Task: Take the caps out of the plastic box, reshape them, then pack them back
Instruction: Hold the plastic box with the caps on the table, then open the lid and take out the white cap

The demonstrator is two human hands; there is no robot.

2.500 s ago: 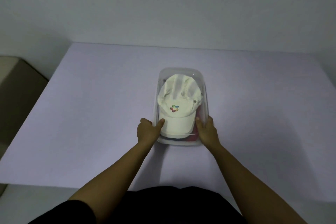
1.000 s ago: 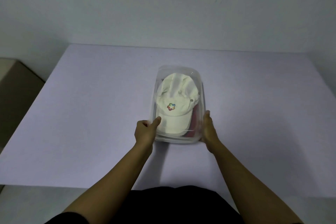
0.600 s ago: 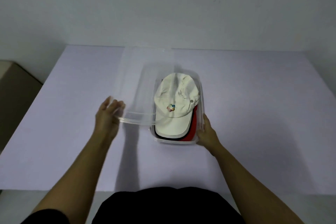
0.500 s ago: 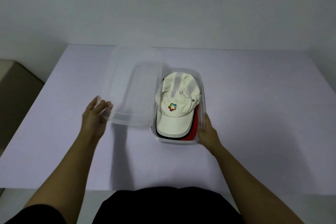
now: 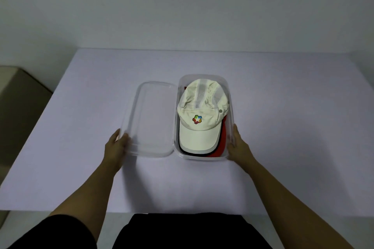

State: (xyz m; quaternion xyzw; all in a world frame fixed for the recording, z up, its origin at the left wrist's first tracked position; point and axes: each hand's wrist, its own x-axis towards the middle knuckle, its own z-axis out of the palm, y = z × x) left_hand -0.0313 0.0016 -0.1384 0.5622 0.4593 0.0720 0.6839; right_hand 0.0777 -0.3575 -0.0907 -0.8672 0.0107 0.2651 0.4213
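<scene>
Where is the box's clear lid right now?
In the head view the clear lid lies flat on the table, immediately left of the plastic box, with the left hand on its near-left corner.

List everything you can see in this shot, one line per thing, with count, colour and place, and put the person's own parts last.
plastic box: one, clear, on the table right of centre, open.
lid: one, clear, lying on the table right beside the box, on its left.
cream cap: one, cream with a multicoloured logo, on top of the stack in the box, brim toward the person.
black cap: only a dark brim edge shows under the cream one.
red cap: only a red brim shows, lowest in view.
table: one, pale lilac, against a white wall.
brown object: one, beside the table at far left; I cannot tell what it is.
left hand: on the lid's near left edge.
right hand: against the box's right wall.
</scene>
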